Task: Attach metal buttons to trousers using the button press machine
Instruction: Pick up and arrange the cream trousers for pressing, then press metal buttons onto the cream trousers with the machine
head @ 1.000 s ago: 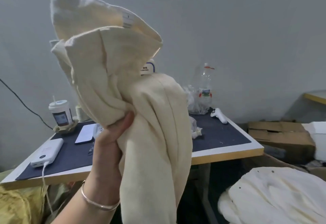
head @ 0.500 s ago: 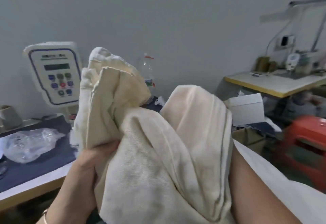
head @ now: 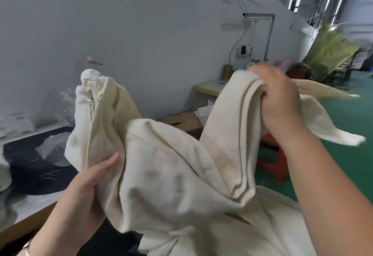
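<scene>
My left hand (head: pixel 88 183) grips the cream trousers (head: pixel 171 171) at lower left; my right hand (head: pixel 280 102) clenches a fold at upper right, spreading the cloth mid-frame, apparently to find the button spot. No press visible.

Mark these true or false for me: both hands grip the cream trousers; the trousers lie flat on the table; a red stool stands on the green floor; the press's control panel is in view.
1. Both the left hand and right hand grip the cream trousers. True.
2. The trousers lie flat on the table. False: they are held up in the air.
3. A red stool stands on the green floor. True.
4. The control panel is in view. False: none shows.
</scene>
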`<act>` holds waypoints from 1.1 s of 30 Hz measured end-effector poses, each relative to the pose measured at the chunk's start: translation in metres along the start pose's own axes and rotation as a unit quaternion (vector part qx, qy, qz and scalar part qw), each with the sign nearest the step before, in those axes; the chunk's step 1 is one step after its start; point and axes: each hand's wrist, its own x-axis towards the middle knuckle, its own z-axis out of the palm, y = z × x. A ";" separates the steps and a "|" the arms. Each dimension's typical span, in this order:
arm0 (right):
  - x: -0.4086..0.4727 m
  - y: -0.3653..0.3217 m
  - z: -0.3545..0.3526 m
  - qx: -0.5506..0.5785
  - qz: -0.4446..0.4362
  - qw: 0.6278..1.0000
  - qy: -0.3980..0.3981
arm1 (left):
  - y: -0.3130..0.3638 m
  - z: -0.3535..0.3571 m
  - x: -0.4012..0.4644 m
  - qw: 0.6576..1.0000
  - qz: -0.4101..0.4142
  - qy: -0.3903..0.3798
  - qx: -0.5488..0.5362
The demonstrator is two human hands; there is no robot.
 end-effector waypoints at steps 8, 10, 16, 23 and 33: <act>-0.062 -0.012 0.069 -0.179 0.027 0.768 -0.614 | -0.035 -0.055 -0.029 0.987 -0.050 0.124 0.088; -0.075 -0.042 0.093 -0.011 0.021 0.789 -0.614 | -0.037 -0.062 -0.035 0.983 -0.030 0.147 0.104; -0.118 -0.156 0.145 0.228 -0.034 0.794 -0.562 | -0.044 -0.074 -0.061 0.970 0.041 0.119 0.208; -0.123 -0.202 0.179 0.443 0.138 0.722 -0.514 | -0.030 -0.107 -0.089 0.959 0.036 0.068 0.272; -0.152 -0.237 0.176 0.287 -0.205 0.813 -0.464 | 0.017 -0.152 -0.107 0.985 0.009 0.144 0.095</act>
